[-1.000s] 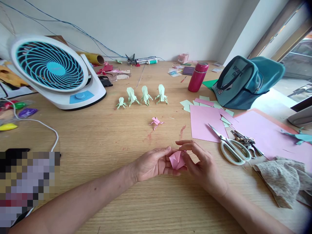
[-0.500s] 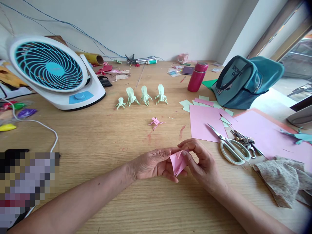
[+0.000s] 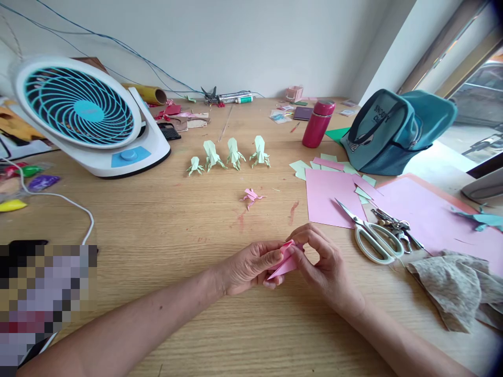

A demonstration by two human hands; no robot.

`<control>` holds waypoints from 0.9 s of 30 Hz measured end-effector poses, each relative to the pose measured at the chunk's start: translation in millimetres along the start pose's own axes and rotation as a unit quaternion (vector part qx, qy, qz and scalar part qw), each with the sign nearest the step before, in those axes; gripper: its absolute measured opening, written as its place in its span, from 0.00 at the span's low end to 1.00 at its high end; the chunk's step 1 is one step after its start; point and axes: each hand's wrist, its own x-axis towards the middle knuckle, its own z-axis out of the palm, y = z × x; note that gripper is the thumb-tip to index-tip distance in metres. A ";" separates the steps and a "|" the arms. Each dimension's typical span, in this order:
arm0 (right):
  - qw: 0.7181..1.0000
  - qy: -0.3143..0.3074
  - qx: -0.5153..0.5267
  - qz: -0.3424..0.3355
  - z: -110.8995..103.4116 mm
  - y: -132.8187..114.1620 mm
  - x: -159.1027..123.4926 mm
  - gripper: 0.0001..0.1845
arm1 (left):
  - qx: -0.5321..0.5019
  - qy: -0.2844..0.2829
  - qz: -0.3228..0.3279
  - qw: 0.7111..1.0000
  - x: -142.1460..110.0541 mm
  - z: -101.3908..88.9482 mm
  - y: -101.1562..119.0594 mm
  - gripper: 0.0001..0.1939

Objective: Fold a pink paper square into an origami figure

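A folded piece of pink paper [image 3: 283,267] is held between my two hands above the near part of the table. My left hand [image 3: 253,267] is closed on its left side, the thumb lying across the front. At the upper right edge, my right hand [image 3: 324,262] pinches the paper between thumb and index finger. My fingers hide part of the folds. Beyond my hands, a small pink origami figure [image 3: 250,197] with thin legs sits on the wood. Behind it stand several pale green origami figures [image 3: 234,154] in a row.
White-handled scissors [image 3: 377,243] lie to the right, partly on a pink sheet [image 3: 332,193], beside keys [image 3: 398,228] and a crumpled cloth [image 3: 451,288]. A red bottle [image 3: 318,124] and teal backpack [image 3: 393,133] stand farther back. At left are a fan [image 3: 90,112] and white cable [image 3: 74,204].
The pink paper has turned and its faces have come closer together. My left thumb has moved down and right onto its front, and the left fingers have curled in.
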 end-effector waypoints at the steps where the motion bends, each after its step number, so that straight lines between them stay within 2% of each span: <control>1: 1.000 0.000 -0.002 -0.001 0.0 -0.5 0.2 0.06 | 0.013 0.007 0.007 1.000 0.3 1.3 -0.5 0.26; 8: 1.000 -0.011 0.004 0.018 -0.6 -4.4 0.1 0.08 | 0.184 0.059 0.074 0.978 1.5 10.1 -5.5 0.27; 11: 1.000 -0.009 -0.001 0.013 -0.3 -2.9 -1.0 0.04 | 0.240 0.081 0.097 0.963 0.8 12.8 -5.5 0.27; 14: 1.000 -0.008 -0.020 -0.012 -1.1 -0.1 -1.2 0.12 | 0.271 0.092 0.117 0.951 -1.2 13.1 -4.4 0.25; 18: 0.999 -0.029 -0.024 -0.036 -3.7 1.8 -0.4 0.12 | 0.297 0.068 0.128 0.944 -5.2 12.2 -2.0 0.25; 21: 0.999 -0.028 -0.027 -0.022 -3.4 1.3 -0.5 0.10 | 0.292 0.063 0.134 0.945 -6.0 12.6 0.2 0.25; 24: 0.999 -0.029 -0.019 -0.003 -0.5 0.5 -1.1 0.06 | 0.241 0.062 0.112 0.962 -4.1 12.7 3.5 0.27; 27: 1.000 -0.025 -0.003 0.015 1.8 -0.1 -0.9 0.06 | 0.219 0.022 0.078 0.972 -2.5 11.9 7.9 0.27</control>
